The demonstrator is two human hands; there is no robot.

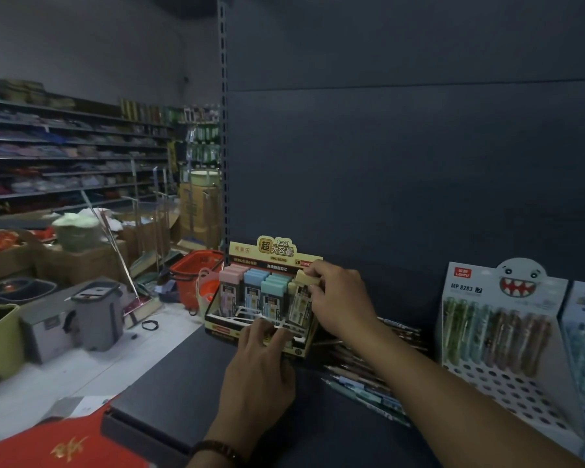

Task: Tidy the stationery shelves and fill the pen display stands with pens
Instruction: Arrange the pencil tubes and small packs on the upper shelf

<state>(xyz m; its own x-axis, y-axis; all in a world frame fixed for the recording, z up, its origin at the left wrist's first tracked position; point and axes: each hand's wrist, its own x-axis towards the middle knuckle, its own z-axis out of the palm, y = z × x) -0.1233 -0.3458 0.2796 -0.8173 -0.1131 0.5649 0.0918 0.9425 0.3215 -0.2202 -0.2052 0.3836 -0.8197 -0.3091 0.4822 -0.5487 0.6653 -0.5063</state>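
4 pastel columns of lead cases, pink, blue, teal and yellow, stand in the display box (224,332), which sits on the dark shelf (183,383) at 12 o'clock from you. Your right hand (338,298) pinches the yellow case (305,278) at the box's 1 o'clock corner, thumb and fingertips pressed on its cap end. Your left hand (260,376) rests with fingers spread and fairly straight on the box's front lip at 6 o'clock.

The cases look like light, stiff, smooth plastic, probably slippery, so take each 1 by its narrow sides near the cap. The card box is likely light enough to slide or tip, so it needs that steadying hand.

The loose pens (362,390) lie on the shelf at 3 o'clock of the box, between it and the pen display stand (507,383). They are slim and should roll easily, so grip them mid-barrel.

The box header reads 超大容量 with 1=10 above and 2B below. The stand shows LANTU on a red tag and MP 8283. The finer print is too small to read.
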